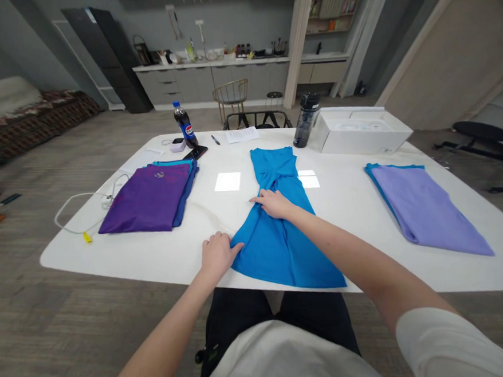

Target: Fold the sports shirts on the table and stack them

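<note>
Blue cloth (pixel 280 235) is spread, creased, on bench (pixel 152 250) under right grip (pixel 274 204), edge at left grip (pixel 216 253). Clamped or just resting: can't be told for either. Judged light, soft, limp; best taken at hem (pixel 290 282) corners, bodyward of both grips.

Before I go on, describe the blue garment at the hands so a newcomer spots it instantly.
On the white table, look to the middle of the near side. The bright blue garment lies there front to back, the left hand at its left edge, the right hand farther up. Unlike the purple-topped pile and lavender-topped pile flanking it, it shows blue on top.
</note>
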Demonstrator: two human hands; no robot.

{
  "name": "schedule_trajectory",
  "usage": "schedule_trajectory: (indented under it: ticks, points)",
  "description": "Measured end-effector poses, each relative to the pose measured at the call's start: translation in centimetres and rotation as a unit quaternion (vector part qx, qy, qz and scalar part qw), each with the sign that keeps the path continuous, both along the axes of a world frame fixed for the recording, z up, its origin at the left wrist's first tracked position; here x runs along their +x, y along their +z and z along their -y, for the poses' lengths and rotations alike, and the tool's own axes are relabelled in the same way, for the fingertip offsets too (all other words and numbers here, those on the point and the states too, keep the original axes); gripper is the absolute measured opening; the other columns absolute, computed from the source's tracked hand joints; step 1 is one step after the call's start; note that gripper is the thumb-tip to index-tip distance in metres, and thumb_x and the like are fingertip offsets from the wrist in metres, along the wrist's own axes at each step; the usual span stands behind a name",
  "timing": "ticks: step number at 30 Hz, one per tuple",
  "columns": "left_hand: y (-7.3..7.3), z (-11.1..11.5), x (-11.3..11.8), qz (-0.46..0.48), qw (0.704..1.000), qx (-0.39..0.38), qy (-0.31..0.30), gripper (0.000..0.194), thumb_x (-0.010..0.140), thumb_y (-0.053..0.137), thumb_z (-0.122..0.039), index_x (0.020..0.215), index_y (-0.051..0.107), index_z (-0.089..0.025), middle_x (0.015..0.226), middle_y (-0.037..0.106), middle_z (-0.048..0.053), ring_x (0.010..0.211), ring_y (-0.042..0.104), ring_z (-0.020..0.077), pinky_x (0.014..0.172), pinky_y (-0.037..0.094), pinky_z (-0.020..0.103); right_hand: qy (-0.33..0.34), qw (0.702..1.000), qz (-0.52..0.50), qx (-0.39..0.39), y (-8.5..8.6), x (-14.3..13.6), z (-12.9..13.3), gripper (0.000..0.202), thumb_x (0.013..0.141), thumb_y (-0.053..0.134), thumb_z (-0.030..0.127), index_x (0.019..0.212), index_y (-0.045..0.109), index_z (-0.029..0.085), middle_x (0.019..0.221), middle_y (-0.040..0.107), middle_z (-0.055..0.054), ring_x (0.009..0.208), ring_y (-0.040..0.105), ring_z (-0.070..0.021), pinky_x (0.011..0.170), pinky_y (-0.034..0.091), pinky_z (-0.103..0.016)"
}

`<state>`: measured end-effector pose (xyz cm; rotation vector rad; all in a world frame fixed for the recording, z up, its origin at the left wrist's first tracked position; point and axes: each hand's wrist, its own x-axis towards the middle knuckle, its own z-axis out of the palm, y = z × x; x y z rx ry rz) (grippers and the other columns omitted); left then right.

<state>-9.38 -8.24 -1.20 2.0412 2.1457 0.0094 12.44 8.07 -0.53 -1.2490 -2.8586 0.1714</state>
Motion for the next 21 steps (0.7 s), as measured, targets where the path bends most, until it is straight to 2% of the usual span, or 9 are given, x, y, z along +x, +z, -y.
schedule_trajectory:
  ticks: [3, 7, 9, 12, 14, 17, 19, 21]
  points:
    - [0.4, 1.7, -0.7, 0.049, 0.999, 0.010, 0.015, 0.030, 0.093, 0.060, -0.045, 0.078, 0.064, -0.019, 0.090, 0.070, 0.010, 0.095, 0.067, 0.0293, 0.081, 0.043, 0.038, 0.015, 1.000, 0.017, -0.012, 0.3, -1.2, -1.0, 0.027, 0.096, 0.057, 0.019, 0.116, 0.073, 0.025, 0.119, 0.062, -0.012, 0.113, 0.058, -0.0279, 0.082, 0.043, -0.032]
    - [3.0, 4.2, -0.1, 0.175, 0.978, 0.105, 0.037, 0.013, 0.093, 0.059, -0.028, 0.082, 0.060, -0.021, 0.078, 0.065, 0.001, 0.077, 0.064, 0.0208, 0.070, 0.042, 0.031, 0.022, 0.998, -0.061, -0.004, 1.1, -1.0, -0.9, 0.014, 0.095, 0.059, 0.019, 0.100, 0.072, 0.021, 0.109, 0.067, -0.008, 0.105, 0.061, -0.0232, 0.082, 0.043, -0.028]
    - [4.6, 5.5, 1.0, 0.226, 0.958, 0.175, -0.001, 0.008, 0.095, 0.057, -0.024, 0.088, 0.059, -0.022, 0.084, 0.065, 0.001, 0.079, 0.064, 0.0190, 0.073, 0.045, 0.030, 0.021, 0.993, -0.116, -0.002, 1.5, -0.3, 0.0, 0.013, 0.097, 0.057, 0.020, 0.100, 0.069, 0.021, 0.107, 0.067, -0.006, 0.100, 0.062, -0.0210, 0.082, 0.043, -0.027]
    - [6.1, 6.9, 4.1, 0.244, 0.935, 0.233, -0.115, 0.013, 0.096, 0.052, -0.014, 0.101, 0.060, -0.022, 0.099, 0.065, 0.004, 0.091, 0.064, 0.0192, 0.083, 0.049, 0.032, 0.024, 0.985, -0.172, 0.000, 2.0, 1.5, 1.6, 0.012, 0.100, 0.053, 0.021, 0.104, 0.064, 0.022, 0.106, 0.065, -0.005, 0.094, 0.062, -0.0194, 0.081, 0.044, -0.027]
    - [5.9, 7.3, 6.6, 0.211, 0.930, 0.225, -0.198, 0.020, 0.095, 0.052, -0.008, 0.106, 0.061, -0.022, 0.102, 0.066, 0.005, 0.095, 0.063, 0.0209, 0.085, 0.050, 0.034, 0.024, 0.983, -0.184, 0.007, 2.0, 3.3, 2.7, 0.012, 0.101, 0.051, 0.022, 0.105, 0.063, 0.022, 0.106, 0.064, -0.005, 0.093, 0.062, -0.0195, 0.080, 0.044, -0.027]
    - [3.9, 7.5, 9.9, 0.144, 0.927, 0.192, -0.287, 0.019, 0.094, 0.053, -0.007, 0.103, 0.062, -0.021, 0.096, 0.066, 0.006, 0.090, 0.062, 0.0233, 0.081, 0.051, 0.038, -0.014, 0.984, -0.177, 0.023, 1.3, 6.3, 4.5, 0.014, 0.101, 0.050, 0.022, 0.108, 0.062, 0.022, 0.106, 0.063, -0.006, 0.093, 0.062, -0.0204, 0.078, 0.044, -0.028]
    - [2.3, 7.7, 11.2, 0.141, 0.926, 0.188, -0.295, 0.015, 0.095, 0.054, -0.009, 0.102, 0.062, -0.020, 0.092, 0.065, 0.005, 0.085, 0.062, 0.0232, 0.078, 0.052, 0.039, -0.028, 0.986, -0.161, 0.021, 0.4, 7.7, 5.8, 0.021, 0.099, 0.052, 0.019, 0.117, 0.061, 0.022, 0.110, 0.063, -0.007, 0.094, 0.062, -0.0209, 0.078, 0.045, -0.029]
    - [1.3, 7.9, 11.5, 0.182, 0.920, 0.214, -0.273, 0.014, 0.097, 0.053, -0.012, 0.104, 0.062, -0.020, 0.094, 0.066, 0.006, 0.087, 0.063, 0.0219, 0.079, 0.052, 0.038, -0.012, 0.991, -0.135, 0.019, -0.3, 8.1, 7.0, 0.037, 0.095, 0.056, 0.016, 0.131, 0.058, 0.024, 0.116, 0.063, -0.007, 0.098, 0.062, -0.0218, 0.081, 0.045, -0.030]
